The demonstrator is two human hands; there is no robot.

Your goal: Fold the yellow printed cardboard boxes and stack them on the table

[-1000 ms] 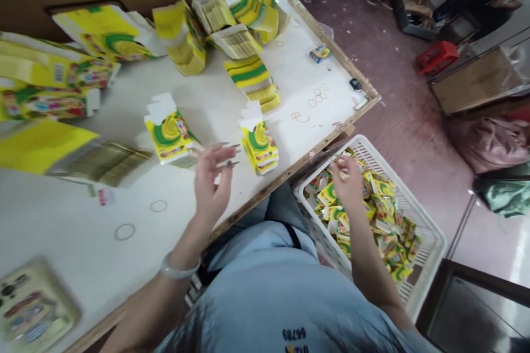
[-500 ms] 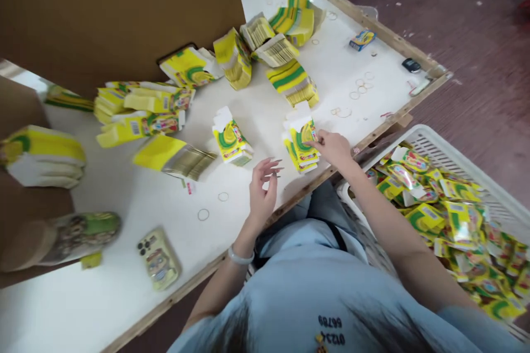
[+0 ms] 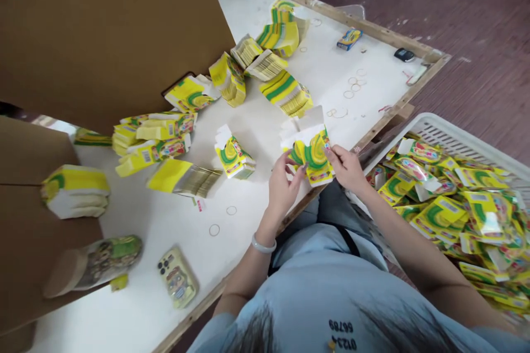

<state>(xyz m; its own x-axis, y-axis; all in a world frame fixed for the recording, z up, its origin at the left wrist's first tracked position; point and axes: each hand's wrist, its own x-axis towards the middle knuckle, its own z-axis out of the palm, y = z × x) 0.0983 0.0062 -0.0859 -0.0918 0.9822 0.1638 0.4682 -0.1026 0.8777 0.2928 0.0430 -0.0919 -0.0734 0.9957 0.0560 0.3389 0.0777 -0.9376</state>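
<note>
A flat yellow-green printed carton (image 3: 317,159) with an open white flap is between my two hands, over the table's front edge. My right hand (image 3: 346,170) pinches its right edge between thumb and fingers. At its lower left edge, my left hand (image 3: 285,185) has its thumb and bent fingers closed on the carton; its fingertips are partly hidden. Partly covered behind it is a small pile of like cartons (image 3: 289,131). A second small stack of cartons (image 3: 234,157) stands to the left on the white table (image 3: 256,212).
Banded bundles of flat cartons (image 3: 285,92) lie across the table. A white basket (image 3: 434,121) full of filled-looking cartons stands at my right. A phone (image 3: 178,278), a jar (image 3: 111,256), a small blue box (image 3: 350,38) and loose rubber bands (image 3: 355,84) lie about. Large cardboard (image 3: 111,38) blocks the left back.
My right hand has lifted a carton off the right pile and drawn it nearer. My left hand has moved right, from beside the pile to the carton. The view has shifted a little.
</note>
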